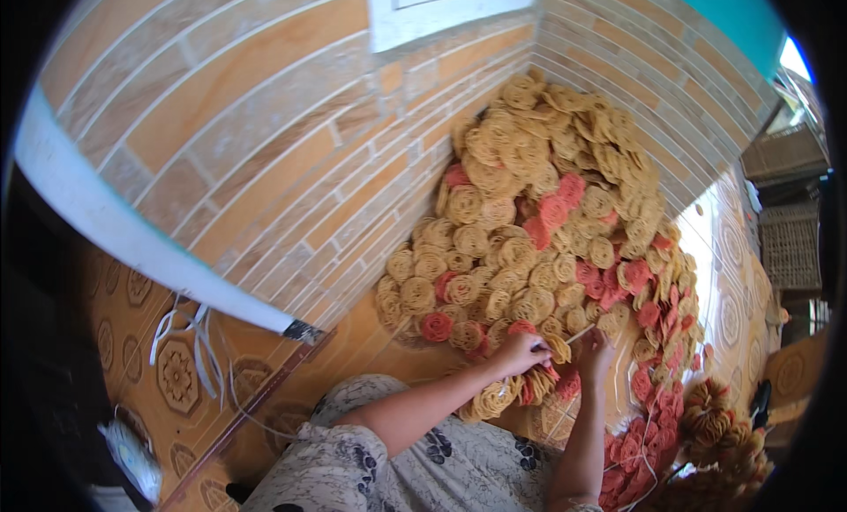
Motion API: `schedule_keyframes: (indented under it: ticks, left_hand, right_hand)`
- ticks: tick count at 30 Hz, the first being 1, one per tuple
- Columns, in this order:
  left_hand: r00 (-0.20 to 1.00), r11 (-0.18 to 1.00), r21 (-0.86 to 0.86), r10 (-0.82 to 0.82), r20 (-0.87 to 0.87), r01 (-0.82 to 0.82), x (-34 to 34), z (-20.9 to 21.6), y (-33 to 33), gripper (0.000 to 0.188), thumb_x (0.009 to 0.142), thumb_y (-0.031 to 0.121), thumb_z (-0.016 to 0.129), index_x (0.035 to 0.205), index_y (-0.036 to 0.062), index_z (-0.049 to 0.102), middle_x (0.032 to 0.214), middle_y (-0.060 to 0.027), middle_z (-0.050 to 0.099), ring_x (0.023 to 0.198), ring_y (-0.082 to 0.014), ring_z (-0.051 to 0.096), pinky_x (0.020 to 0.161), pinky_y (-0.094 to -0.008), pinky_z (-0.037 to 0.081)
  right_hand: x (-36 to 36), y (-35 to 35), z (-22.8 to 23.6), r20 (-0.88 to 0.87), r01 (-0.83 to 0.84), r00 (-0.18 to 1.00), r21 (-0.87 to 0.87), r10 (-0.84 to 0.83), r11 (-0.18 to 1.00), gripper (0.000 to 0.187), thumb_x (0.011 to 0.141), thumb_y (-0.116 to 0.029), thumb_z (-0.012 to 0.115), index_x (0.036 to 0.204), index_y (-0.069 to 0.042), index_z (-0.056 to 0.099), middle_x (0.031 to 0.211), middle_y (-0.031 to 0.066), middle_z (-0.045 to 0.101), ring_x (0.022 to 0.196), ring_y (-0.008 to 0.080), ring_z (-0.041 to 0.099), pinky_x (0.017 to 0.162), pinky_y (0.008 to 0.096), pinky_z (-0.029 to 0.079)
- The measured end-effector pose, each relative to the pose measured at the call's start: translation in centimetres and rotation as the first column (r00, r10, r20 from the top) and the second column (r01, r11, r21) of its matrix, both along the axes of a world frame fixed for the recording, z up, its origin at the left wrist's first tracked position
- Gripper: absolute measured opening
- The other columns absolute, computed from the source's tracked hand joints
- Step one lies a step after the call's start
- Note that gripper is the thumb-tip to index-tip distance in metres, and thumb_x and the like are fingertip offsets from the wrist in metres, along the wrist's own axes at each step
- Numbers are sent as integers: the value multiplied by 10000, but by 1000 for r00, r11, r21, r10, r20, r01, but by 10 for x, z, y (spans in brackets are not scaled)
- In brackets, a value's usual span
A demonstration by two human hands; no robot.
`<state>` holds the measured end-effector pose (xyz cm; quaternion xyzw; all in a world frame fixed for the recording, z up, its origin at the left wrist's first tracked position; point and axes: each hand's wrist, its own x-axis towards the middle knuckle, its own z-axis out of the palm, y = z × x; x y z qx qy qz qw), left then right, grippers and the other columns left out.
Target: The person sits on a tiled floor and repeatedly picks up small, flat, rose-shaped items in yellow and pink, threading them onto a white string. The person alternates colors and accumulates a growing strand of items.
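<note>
A large heap of flat, round coiled discs (pixel 520 247), mostly yellow with some coral red ones, lies in front of me against the walls. My left hand (pixel 524 353) is closed at a yellow coiled disc (pixel 558 348), with the fingertips partly hidden. A short length of pale string (pixel 580 334) runs from that disc to my right hand (pixel 597 351), whose fingers pinch it. Beneath my left hand and wrist, a row of yellow and red discs (pixel 494 399) stands on edge, packed together near my lap.
Brick-patterned walls (pixel 291 186) meet behind the heap. Red discs (pixel 640 455) spread at my right, beside bundled discs (pixel 710 424). White strips (pixel 203 353) trail over the tiled floor (pixel 176 375) at left, near a plastic-wrapped bundle (pixel 131 459). A woven basket (pixel 790 247) stands far right.
</note>
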<state>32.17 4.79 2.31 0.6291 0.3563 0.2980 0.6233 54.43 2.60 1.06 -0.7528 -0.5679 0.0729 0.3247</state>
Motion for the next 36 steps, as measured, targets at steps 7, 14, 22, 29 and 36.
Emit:
schedule_keyframes:
  ticks: [7, 14, 22, 29, 36]
  left_hand:
    - [997, 994, 67, 83, -8, -82, 6, 4, -3, 134, 814, 153, 671, 812, 20, 688, 708, -61, 700, 641, -180, 659, 636, -329, 499]
    - [993, 990, 109, 80, 90, -90, 2, 16, 5, 81, 781, 100, 678, 753, 25, 681, 662, -53, 689, 619, -168, 649, 622, -327, 492]
    - [995, 989, 115, 101, -26, -98, -14, 23, 9, 172, 839, 191, 664, 868, 25, 701, 743, -54, 715, 704, -162, 688, 685, -307, 522]
    - [993, 999, -39, -32, -115, 27, -13, 18, 9, 223, 903, 192, 633, 975, -16, 672, 821, -63, 725, 792, -105, 670, 721, -256, 500]
    - [986, 943, -296, -165, -33, 148, -11, 25, 2, 177, 932, 125, 604, 1008, -30, 645, 897, -72, 707, 833, -104, 647, 785, -226, 483]
  right_hand:
    - [38, 27, -63, 657, -385, 739, 233, 148, 893, 185, 849, -68, 580, 1021, 1, 589, 957, 168, 642, 832, 221, 607, 704, 330, 483]
    - [20, 43, -69, -200, -235, 935, 265, 292, 935, 300, 773, -135, 687, 1027, 5, 611, 974, 143, 651, 818, 257, 638, 653, 363, 505]
    - [-24, 6, 18, 148, -8, 989, 177, -19, 984, 120, 874, -81, 587, 893, 31, 625, 716, 151, 653, 664, 248, 650, 602, 355, 488]
    - [-29, -24, 43, -943, 177, 321, -34, -91, 984, 159, 938, -202, 600, 918, -46, 626, 826, 40, 663, 735, 105, 622, 666, 236, 459]
    - [-14, -6, 50, -848, 89, 522, -52, -91, 995, 184, 942, -202, 596, 943, -23, 639, 825, 30, 653, 753, 88, 573, 714, 246, 439]
